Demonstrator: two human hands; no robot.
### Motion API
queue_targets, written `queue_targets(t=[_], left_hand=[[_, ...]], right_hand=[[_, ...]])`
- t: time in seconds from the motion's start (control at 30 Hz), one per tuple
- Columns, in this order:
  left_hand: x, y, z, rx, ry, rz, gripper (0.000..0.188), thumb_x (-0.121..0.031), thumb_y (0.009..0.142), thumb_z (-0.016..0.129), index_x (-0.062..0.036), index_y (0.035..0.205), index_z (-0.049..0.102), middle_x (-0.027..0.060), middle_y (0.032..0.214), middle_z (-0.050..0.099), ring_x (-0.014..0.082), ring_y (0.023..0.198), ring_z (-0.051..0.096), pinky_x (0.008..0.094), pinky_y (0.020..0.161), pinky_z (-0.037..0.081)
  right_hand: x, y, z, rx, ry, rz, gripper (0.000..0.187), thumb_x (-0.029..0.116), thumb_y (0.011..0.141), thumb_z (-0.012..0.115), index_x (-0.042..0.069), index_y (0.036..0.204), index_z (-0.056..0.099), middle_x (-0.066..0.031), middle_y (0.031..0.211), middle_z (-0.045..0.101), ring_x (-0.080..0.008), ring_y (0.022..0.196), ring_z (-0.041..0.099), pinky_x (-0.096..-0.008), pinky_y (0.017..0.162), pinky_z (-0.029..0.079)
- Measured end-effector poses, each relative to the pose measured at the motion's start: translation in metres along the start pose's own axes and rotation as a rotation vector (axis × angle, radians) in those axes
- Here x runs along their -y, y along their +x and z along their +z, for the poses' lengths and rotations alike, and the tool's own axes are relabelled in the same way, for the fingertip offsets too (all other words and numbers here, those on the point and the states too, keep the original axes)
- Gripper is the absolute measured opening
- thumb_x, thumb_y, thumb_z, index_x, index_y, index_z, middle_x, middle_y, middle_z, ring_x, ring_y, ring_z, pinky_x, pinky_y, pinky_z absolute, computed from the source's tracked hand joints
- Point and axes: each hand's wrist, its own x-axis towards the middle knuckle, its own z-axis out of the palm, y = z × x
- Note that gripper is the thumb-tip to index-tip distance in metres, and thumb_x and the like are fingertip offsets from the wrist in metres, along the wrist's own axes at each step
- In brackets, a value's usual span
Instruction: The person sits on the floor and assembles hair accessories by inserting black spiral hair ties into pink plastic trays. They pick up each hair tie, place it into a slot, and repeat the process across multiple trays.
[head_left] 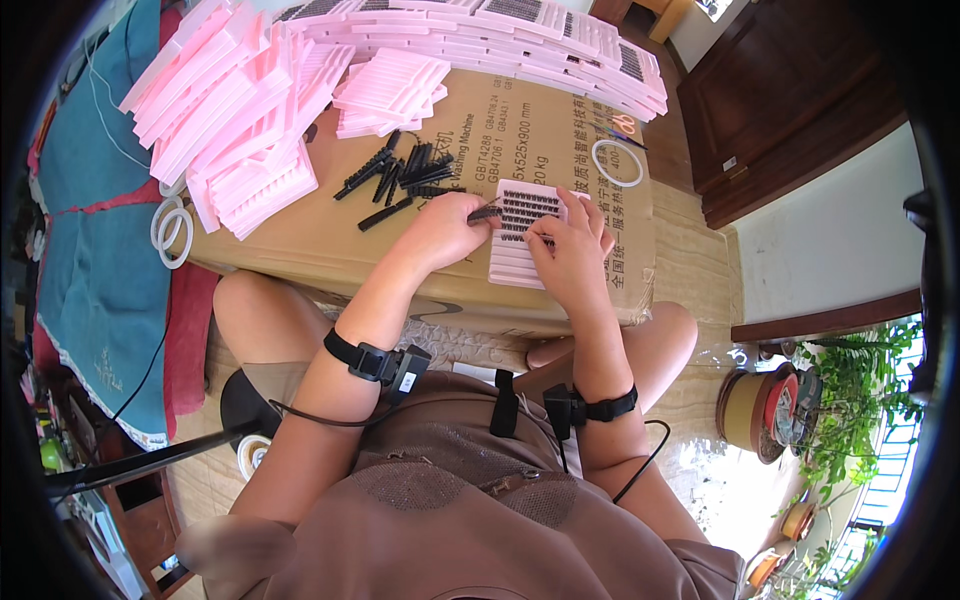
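A pink ridged tray (515, 268) lies on the cardboard box, its upper part lined with rows of black false-lash strips (530, 198). At its left edge my left hand (448, 228) pinches a dark false-lash strip (486, 213) between thumb and fingers. My right hand (572, 258) rests over the tray's right side, thumb and index finger closed at the end of the lowest black row; its other fingers curl at the tray's far right edge. Left of the tray, several loose black strips (400, 172) lie in a heap.
The large cardboard box (420, 275) serves as a work surface. Stacked pink trays (225, 120) lean at its left; filled trays (540, 40) line the far edge. White rings (617, 163) lie on the right, beside scissors (624, 124). Potted plants (755, 410) stand at right.
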Motion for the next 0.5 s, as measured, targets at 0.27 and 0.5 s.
queue_targets(t=[0.27,0.5], left_hand=[[0.0046,0.0033,0.0022,-0.002,0.029,0.013,0.02,-0.01,0.089,0.068,-0.0013,0.104,0.076,0.0168,0.095,0.075,0.0192,0.086,0.07,0.0331,0.08,0.053],[0.0063,0.0031,0.0035,0.0,-0.023,0.028,0.021,-0.011,0.084,0.073,-0.0013,0.103,0.076,0.016,0.094,0.075,0.0203,0.083,0.071,0.0333,0.079,0.054]], right_hand=[[0.0002,-0.0001,0.0037,-0.053,-0.025,-0.025,0.01,0.024,0.084,0.075,0.017,0.088,0.08,-0.0121,0.149,0.052,-0.0411,0.141,0.038,-0.0615,0.107,0.028],[0.0009,0.0006,0.0041,-0.065,-0.03,-0.029,0.01,0.024,0.083,0.075,0.016,0.087,0.08,-0.0121,0.148,0.053,-0.0408,0.14,0.038,-0.0613,0.107,0.028]])
